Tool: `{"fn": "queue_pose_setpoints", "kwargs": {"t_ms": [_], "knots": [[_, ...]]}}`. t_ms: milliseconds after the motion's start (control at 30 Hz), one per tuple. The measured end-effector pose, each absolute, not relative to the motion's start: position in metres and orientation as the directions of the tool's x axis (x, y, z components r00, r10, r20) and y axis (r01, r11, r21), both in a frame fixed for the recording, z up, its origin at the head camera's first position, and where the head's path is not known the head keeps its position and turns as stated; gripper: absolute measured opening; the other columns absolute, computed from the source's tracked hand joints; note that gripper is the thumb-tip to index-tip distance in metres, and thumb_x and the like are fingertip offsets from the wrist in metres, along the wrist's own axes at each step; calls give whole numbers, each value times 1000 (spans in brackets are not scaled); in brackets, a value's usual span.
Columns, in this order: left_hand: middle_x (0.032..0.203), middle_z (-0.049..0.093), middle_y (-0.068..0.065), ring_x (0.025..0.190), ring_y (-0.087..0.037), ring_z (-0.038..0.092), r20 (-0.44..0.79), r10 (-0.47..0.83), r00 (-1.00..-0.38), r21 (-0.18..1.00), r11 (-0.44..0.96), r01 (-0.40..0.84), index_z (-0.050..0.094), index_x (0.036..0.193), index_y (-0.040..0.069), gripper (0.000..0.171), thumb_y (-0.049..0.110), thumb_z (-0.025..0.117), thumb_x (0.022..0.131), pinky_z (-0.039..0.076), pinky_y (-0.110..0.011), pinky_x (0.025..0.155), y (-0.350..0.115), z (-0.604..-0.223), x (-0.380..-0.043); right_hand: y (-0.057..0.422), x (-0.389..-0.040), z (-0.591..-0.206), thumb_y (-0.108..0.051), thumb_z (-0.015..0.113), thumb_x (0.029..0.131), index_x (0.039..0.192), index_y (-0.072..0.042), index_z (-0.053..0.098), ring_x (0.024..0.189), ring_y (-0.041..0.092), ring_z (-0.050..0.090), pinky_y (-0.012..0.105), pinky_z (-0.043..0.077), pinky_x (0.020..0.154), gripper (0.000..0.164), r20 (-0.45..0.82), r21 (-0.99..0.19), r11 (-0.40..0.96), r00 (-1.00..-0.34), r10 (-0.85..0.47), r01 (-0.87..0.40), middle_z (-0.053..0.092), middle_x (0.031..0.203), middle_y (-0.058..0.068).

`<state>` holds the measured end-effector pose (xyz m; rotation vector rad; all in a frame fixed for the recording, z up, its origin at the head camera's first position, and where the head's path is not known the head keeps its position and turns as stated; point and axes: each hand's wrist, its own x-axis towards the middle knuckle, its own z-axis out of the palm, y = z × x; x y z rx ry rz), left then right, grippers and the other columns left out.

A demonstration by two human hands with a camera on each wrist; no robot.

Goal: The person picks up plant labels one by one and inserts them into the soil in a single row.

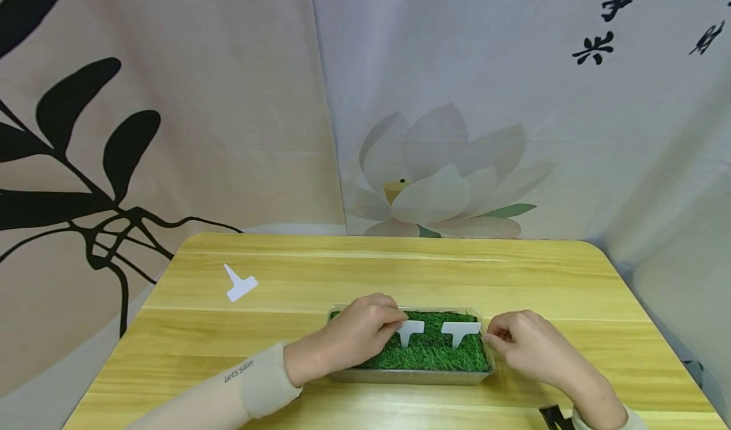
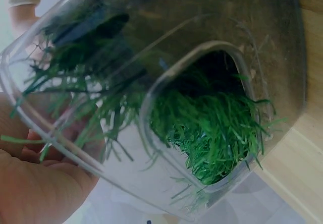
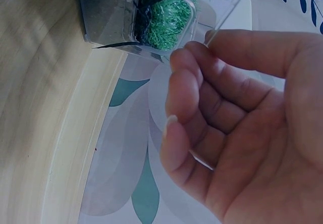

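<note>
A clear plastic box (image 1: 411, 377) filled with green artificial grass (image 1: 434, 357) stands on the table. Two white T-shaped plant labels stand upright in the grass, a left label (image 1: 412, 330) and a right label (image 1: 461, 330). My left hand (image 1: 360, 332) reaches over the box's left part, thumb and fingertips pinching the left end of the left label. In the left wrist view the box wall hides those fingertips. At the box's right end, my right hand (image 1: 533, 347) pinches the rim between thumb and index finger, its other fingers curled in the right wrist view.
Another white T-shaped label (image 1: 242, 287) lies flat on the wooden table (image 1: 285, 265), toward the back left. A curtain (image 1: 240, 100) printed with dark leaves and a pale lotus hangs behind the table.
</note>
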<state>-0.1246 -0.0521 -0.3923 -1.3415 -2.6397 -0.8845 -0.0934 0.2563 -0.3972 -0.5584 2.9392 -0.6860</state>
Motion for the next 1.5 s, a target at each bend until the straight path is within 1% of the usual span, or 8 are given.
{"fn": "queue_pose_setpoints", "kwargs": {"t_ms": [167, 400, 633, 833, 1000, 1133, 1300, 1500], "knots": [[97, 65, 4, 90, -2, 57, 310, 713, -629, 472, 459, 753, 71, 106, 8, 18, 11, 62, 92, 46, -11, 77, -56, -388, -126, 257, -93, -397, -19, 66, 88, 72, -27, 65, 52, -1, 41, 21, 37, 52, 18, 8, -443, 834, -931, -364, -329, 49, 59, -19], [105, 63, 6, 98, -7, 57, 461, 619, -636, 423, 477, 771, 71, 106, 13, 17, 12, 66, 89, 48, -21, 84, -72, -371, -129, 257, -94, -398, -19, 66, 88, 73, -26, 66, 52, -1, 43, 21, 38, 52, 16, 6, -451, 830, -930, -366, -330, 51, 61, -19], [114, 61, 5, 108, -10, 55, 515, 522, -680, 433, 526, 732, 68, 114, 14, 27, 14, 69, 87, 47, -29, 90, -94, -365, -129, 258, -94, -398, -19, 65, 88, 74, -27, 67, 53, -1, 44, 21, 39, 53, 17, -10, -452, 835, -934, -357, -314, 53, 62, -18], [126, 56, 5, 118, -13, 50, 511, 416, -752, 451, 615, 647, 62, 124, 18, 37, 17, 68, 88, 42, -36, 98, -119, -367, -131, 258, -93, -398, -18, 66, 88, 73, -27, 66, 52, 0, 43, 21, 38, 52, 17, -21, -443, 843, -937, -349, -304, 52, 60, -19], [131, 54, -2, 121, -21, 49, 486, 342, -805, 469, 675, 570, 59, 128, 15, 40, 17, 67, 88, 40, -43, 99, -142, -372, -133, 258, -93, -398, -18, 66, 88, 74, -27, 66, 52, 0, 43, 22, 38, 52, 16, -34, -443, 846, -937, -349, -299, 53, 61, -18], [134, 52, -3, 124, -24, 46, 438, 291, -850, 501, 706, 500, 58, 129, 14, 42, 18, 67, 88, 41, -46, 98, -157, -375, -133, 258, -93, -398, -18, 66, 88, 75, -27, 66, 53, 0, 44, 22, 38, 52, 16, -32, -445, 842, -935, -354, -304, 53, 62, -18], [135, 51, -5, 125, -27, 45, 419, 242, -875, 506, 738, 447, 57, 130, 10, 44, 20, 66, 89, 41, -48, 97, -174, -379, -138, 258, -93, -399, -18, 66, 88, 74, -27, 67, 54, 0, 45, 22, 39, 53, 16, -31, -449, 842, -936, -350, -300, 55, 63, -17], [139, 46, -15, 127, -36, 41, 356, 181, -917, 506, 787, 352, 53, 134, 7, 47, 22, 64, 90, 39, -56, 96, -199, -389, -150, 257, -94, -397, -18, 65, 88, 73, -27, 65, 51, 0, 42, 22, 37, 52, 18, -24, -453, 838, -935, -354, -305, 51, 59, -18]]}}
